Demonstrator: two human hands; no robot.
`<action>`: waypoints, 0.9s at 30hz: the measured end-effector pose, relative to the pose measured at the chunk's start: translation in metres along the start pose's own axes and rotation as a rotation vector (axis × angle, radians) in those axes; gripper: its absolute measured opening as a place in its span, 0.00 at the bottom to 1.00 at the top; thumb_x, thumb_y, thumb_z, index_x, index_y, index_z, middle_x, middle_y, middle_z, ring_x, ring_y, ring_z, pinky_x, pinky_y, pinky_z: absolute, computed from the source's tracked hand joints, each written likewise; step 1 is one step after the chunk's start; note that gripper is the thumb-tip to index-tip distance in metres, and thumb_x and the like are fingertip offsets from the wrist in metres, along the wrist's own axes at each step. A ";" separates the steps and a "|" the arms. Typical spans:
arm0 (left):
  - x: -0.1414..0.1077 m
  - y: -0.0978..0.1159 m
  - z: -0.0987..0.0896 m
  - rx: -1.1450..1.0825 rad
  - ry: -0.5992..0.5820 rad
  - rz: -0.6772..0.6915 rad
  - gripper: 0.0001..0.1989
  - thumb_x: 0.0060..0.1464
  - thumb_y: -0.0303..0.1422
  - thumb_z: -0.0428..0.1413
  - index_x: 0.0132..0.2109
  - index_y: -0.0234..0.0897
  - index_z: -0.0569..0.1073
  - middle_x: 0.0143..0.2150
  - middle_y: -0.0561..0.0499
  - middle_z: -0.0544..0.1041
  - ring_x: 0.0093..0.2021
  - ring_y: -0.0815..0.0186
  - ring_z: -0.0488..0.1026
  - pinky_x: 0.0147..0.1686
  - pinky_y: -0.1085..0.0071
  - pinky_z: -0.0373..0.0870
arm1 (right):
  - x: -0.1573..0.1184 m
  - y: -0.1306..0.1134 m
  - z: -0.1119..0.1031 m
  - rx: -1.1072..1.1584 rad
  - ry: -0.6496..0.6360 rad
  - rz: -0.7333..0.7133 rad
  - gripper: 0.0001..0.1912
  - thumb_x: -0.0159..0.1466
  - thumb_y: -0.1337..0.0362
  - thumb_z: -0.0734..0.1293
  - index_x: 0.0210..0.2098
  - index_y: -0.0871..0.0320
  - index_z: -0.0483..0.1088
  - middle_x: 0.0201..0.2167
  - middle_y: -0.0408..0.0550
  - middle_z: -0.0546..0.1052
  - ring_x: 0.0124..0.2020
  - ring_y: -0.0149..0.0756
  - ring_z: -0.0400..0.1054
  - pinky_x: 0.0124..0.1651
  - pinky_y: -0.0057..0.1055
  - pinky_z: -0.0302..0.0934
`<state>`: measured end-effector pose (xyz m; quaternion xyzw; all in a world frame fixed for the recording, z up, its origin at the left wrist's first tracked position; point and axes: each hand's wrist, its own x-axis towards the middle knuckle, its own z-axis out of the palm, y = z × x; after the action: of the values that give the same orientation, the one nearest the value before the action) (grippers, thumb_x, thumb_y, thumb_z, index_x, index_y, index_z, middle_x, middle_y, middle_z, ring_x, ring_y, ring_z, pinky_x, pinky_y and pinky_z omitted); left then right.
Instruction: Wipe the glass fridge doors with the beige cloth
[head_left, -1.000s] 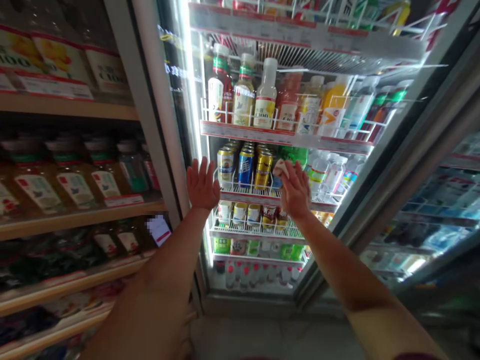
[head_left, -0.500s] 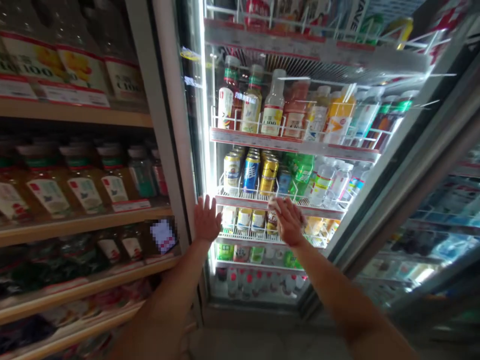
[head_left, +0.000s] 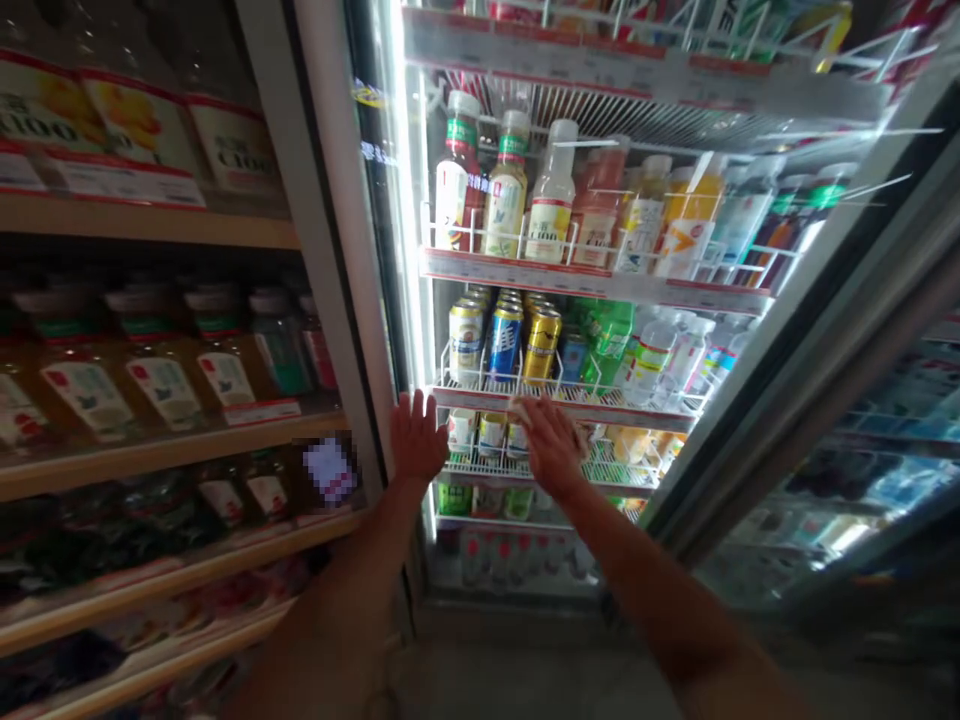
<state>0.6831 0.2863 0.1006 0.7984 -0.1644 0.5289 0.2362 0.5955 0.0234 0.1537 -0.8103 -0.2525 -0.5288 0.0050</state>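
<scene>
My left hand (head_left: 418, 440) rests with fingers apart at the left edge of the lit glass-door fridge, holding nothing. Under my right hand (head_left: 553, 450) is a pale cloth (head_left: 580, 438), whose edges show past the fingertips and beside the palm. That hand lies over the door glass, in front of the lower can shelf. Behind the glass, a blue can (head_left: 505, 342) and a gold can (head_left: 541, 346) stand on the shelf just above my hands. My right hand hides part of the cans on the shelf below.
To the left, wooden shelves (head_left: 150, 440) carry rows of bottles. Inside the fridge, juice bottles (head_left: 551, 200) stand behind a wire rail. The metal door frame (head_left: 757, 400) slants along the right, with another lit fridge (head_left: 862, 480) beyond it.
My right hand has slid left across the glass with the cloth. My left hand keeps its place at the edge. The view has shifted slightly.
</scene>
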 end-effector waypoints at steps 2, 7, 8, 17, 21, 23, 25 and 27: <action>0.000 -0.001 0.000 -0.004 -0.015 -0.009 0.30 0.70 0.44 0.43 0.72 0.33 0.61 0.71 0.33 0.62 0.76 0.47 0.43 0.72 0.40 0.40 | -0.024 -0.013 0.012 0.081 -0.147 -0.206 0.23 0.71 0.73 0.58 0.61 0.53 0.71 0.66 0.42 0.71 0.73 0.34 0.53 0.72 0.36 0.53; -0.002 -0.004 0.002 -0.025 0.000 -0.007 0.30 0.69 0.44 0.44 0.72 0.35 0.61 0.71 0.34 0.61 0.76 0.47 0.44 0.73 0.40 0.41 | -0.002 -0.011 0.012 0.142 -0.200 -0.240 0.24 0.69 0.73 0.59 0.61 0.53 0.72 0.67 0.45 0.69 0.74 0.35 0.51 0.72 0.39 0.53; -0.003 -0.005 0.003 -0.027 0.009 -0.002 0.30 0.69 0.44 0.45 0.72 0.36 0.61 0.71 0.35 0.61 0.76 0.47 0.44 0.73 0.40 0.41 | 0.013 -0.009 0.009 0.127 -0.160 -0.186 0.25 0.69 0.74 0.59 0.62 0.53 0.71 0.67 0.46 0.68 0.74 0.36 0.49 0.74 0.40 0.50; -0.002 -0.006 0.003 0.054 0.113 0.117 0.31 0.71 0.40 0.45 0.75 0.38 0.53 0.73 0.37 0.58 0.76 0.49 0.43 0.73 0.42 0.43 | 0.019 -0.038 0.028 0.185 -0.290 -0.309 0.25 0.69 0.73 0.62 0.65 0.59 0.66 0.68 0.48 0.67 0.73 0.37 0.53 0.72 0.38 0.54; 0.001 -0.004 0.001 0.087 0.135 0.149 0.31 0.71 0.38 0.45 0.76 0.37 0.49 0.74 0.36 0.56 0.76 0.48 0.43 0.72 0.41 0.46 | 0.067 -0.033 0.016 0.165 -0.180 -0.255 0.24 0.70 0.73 0.61 0.64 0.56 0.68 0.70 0.46 0.64 0.75 0.37 0.46 0.75 0.42 0.47; 0.003 -0.002 -0.001 0.104 0.150 0.168 0.31 0.72 0.37 0.45 0.76 0.37 0.48 0.74 0.36 0.56 0.76 0.47 0.43 0.71 0.41 0.47 | 0.098 -0.027 0.005 0.113 -0.055 -0.125 0.25 0.70 0.74 0.60 0.64 0.56 0.68 0.71 0.46 0.63 0.77 0.38 0.40 0.77 0.44 0.41; 0.005 0.000 -0.004 0.122 0.169 0.193 0.32 0.71 0.36 0.46 0.77 0.38 0.47 0.74 0.35 0.56 0.76 0.47 0.43 0.71 0.41 0.50 | 0.113 -0.025 0.000 0.077 0.010 -0.075 0.24 0.70 0.74 0.60 0.63 0.58 0.68 0.72 0.47 0.61 0.77 0.40 0.37 0.78 0.45 0.38; 0.007 0.002 -0.009 0.133 0.175 0.223 0.33 0.71 0.34 0.46 0.77 0.38 0.45 0.74 0.35 0.56 0.76 0.47 0.42 0.70 0.42 0.52 | 0.114 -0.024 -0.002 0.073 -0.019 -0.182 0.22 0.70 0.73 0.59 0.62 0.60 0.69 0.71 0.46 0.62 0.77 0.40 0.39 0.78 0.44 0.41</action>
<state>0.6778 0.2897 0.1100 0.7400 -0.1957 0.6290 0.1360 0.6199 0.0905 0.2464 -0.7884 -0.3439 -0.5098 -0.0160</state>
